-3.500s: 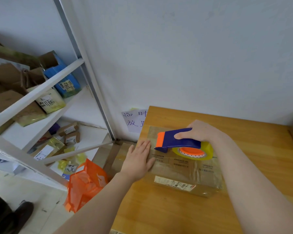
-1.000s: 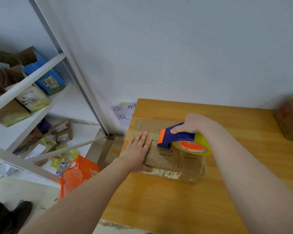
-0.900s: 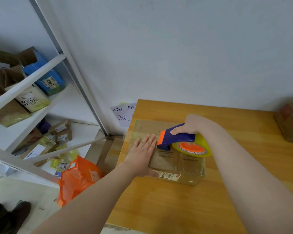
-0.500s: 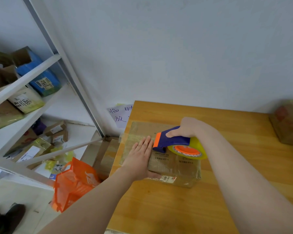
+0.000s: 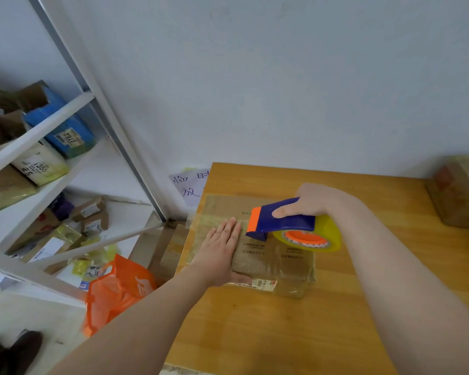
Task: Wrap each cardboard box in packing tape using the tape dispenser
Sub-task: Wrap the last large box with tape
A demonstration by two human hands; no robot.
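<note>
Since a few seconds ago the cardboard box (image 5: 276,263) has slid toward the left edge of the desk (image 5: 295,334), and the left hand (image 5: 220,250) has come further onto its top.

I count two hands, one tape dispenser (image 5: 287,220) with one roll of yellowish tape (image 5: 328,234) in it, and two boxes on the desk. The flat cardboard box lies at the left side, reaching that edge, with a white label (image 5: 263,284) on its near side. The second box (image 5: 460,193) stands at the far right of the desk, well apart.

The left hand lies flat on the left part of the box top, its fingers (image 5: 228,228) straight and close together, pressing down. Its thumb lies along the near side, beside the label. The right hand (image 5: 312,201) grasps the blue handle of the tape dispenser, with the fingers curled round it.

The orange front end of the dispenser touches the box top, just beside the left fingertips. A glossy strip of tape (image 5: 209,219) runs across the top toward the left side.

Beside the desk stand one white shelf (image 5: 38,133) with several parcels and one orange bag (image 5: 117,293) on the floor.
</note>
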